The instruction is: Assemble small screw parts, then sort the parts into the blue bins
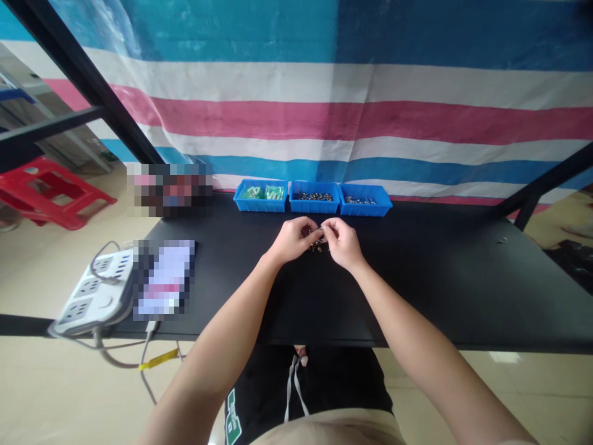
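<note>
left hand (295,238) + right hand (343,243): fingertips bunched close – we can't tell what's pinched, if anything | bits (317,246): on table (440,272) between our hands, near middle bin (314,207) | long axis/pointing – too tiny for us

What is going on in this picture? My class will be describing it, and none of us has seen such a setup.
There is no machine here: the left hand and right hand are a person's own, bare. The single picture comes from a camera on that person's head, looking forward and down.

On the black table, three blue bins stand in a row beyond the hands. The left one holds small packets; the other two hold small metal pieces. A white power strip sits at the left edge.

The hands meet over a little cluster of shiny parts. Exactly what they hold is too small to tell.
</note>
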Motion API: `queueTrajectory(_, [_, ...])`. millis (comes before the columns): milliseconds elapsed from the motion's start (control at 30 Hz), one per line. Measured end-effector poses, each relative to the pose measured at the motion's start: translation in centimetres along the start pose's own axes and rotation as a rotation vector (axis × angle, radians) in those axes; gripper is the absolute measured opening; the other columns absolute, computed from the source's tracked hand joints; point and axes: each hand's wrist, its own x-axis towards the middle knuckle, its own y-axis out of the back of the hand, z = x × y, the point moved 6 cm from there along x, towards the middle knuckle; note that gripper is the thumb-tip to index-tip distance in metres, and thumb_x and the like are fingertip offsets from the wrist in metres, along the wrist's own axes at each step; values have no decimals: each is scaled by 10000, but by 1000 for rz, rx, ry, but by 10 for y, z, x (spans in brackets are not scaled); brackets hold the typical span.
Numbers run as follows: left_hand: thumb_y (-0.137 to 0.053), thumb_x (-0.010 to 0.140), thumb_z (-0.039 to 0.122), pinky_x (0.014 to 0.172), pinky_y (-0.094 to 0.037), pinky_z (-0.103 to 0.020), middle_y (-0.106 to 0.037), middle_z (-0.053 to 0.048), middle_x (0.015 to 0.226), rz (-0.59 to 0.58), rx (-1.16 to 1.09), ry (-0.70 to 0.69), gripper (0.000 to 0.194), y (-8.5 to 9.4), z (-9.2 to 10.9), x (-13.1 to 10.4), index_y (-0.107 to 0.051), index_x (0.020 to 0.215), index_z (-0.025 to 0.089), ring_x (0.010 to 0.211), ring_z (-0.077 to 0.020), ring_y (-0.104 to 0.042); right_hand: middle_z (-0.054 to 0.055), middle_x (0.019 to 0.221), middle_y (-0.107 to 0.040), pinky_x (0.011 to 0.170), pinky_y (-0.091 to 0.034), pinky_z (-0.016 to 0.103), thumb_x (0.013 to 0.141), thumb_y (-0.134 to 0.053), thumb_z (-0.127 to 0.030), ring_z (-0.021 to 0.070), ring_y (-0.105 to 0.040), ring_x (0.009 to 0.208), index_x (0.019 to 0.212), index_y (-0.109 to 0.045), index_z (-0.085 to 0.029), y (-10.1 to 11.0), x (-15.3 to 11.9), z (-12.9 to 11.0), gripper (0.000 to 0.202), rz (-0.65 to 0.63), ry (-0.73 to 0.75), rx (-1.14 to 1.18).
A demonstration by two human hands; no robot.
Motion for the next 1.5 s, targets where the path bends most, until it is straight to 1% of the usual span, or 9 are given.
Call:
queueTrajectory(133, [-612,859,352,588,-431,-227,-655,1,684,-12,16,3,210,-2,-2,0,-669,799,159,588,-108,-545,83,877,-708,658,-526,304,912,-490,-373,185,-660,735,962,-643,-184,4,-2,-12,248,37,126,-63])
queueTrajectory(300, [-604,863,404,572,-431,-236,-663,-14,685,48,-9,20,265,3,-10,0,-680,819,154,597,-126,-554,85,1166,-682,724,-573,331,898,-479,-281,206,-671,928,1126,-681,-225,-2,-4,-24,310,-88,212,-140])
queueTrajectory(567, [-656,829,428,611,-462,-251,-674,-22,740,97,-26,38,270,7,-17,2,-665,835,159,633,-133,-578,57,1228,-679,927,-545,430,836,-495,-207,239,-651,1064,1191,-676,-233,0,-1,-21,399,-93,224,-281])
queueTrajectory(700, [-657,823,371,657,-478,-275,-672,-26,786,194,54,91,212,15,-25,3,-638,858,163,665,-144,-591,73,1290,-644,1065,-440,439,762,-528,-170,246,-578,1198,1254,-639,-179,0,26,-29,504,-105,309,-404])
queueTrajectory(800, [-631,827,284,674,-478,-286,-671,-28,795,218,103,114,124,17,-30,4,-629,855,164,679,-150,-595,87,1326,-619,1085,-410,433,735,-563,-192,267,-554,1205,1285,-618,-129,-12,62,-31,556,-189,322,-506])
queueTrajectory(1033, [-594,835,228,679,-478,-295,-667,-26,797,198,154,95,62,16,-32,3,-629,844,177,682,-155,-592,90,1189,-683,1068,-390,472,717,-706,-316,349,-518,1230,1254,-651,-200,-51,131,9,551,-356,32,-601])
queueTrajectory(1200, [-577,843,211,680,-486,-295,-661,-29,804,188,161,85,63,16,-33,2,-631,838,179,688,-156,-594,91,1192,-684,1062,-380,454,725,-724,-351,350,-512,1233,1213,-670,-210,-69,146,28,511,-424,-50,-596])
queueTrajectory(1333, [-569,841,195,692,-495,-297,-661,-32,819,178,160,74,66,14,-33,1,-632,853,179,684,-153,-592,66,1233,-670,1059,-386,454,728,-695,-312,337,-518,1231,1235,-655,-235,-74,148,28,515,-469,-29,-578])
queueTrajectory(1500, [-566,830,176,715,-509,-308,-666,-40,838,180,173,89,90,14,-36,2,-633,890,176,713,-165,-606,92,1240,-661,1054,-407,463,733,-628,-238,318,-533,1201,1265,-627,-161,-52,139,11,537,-295,106,-572])
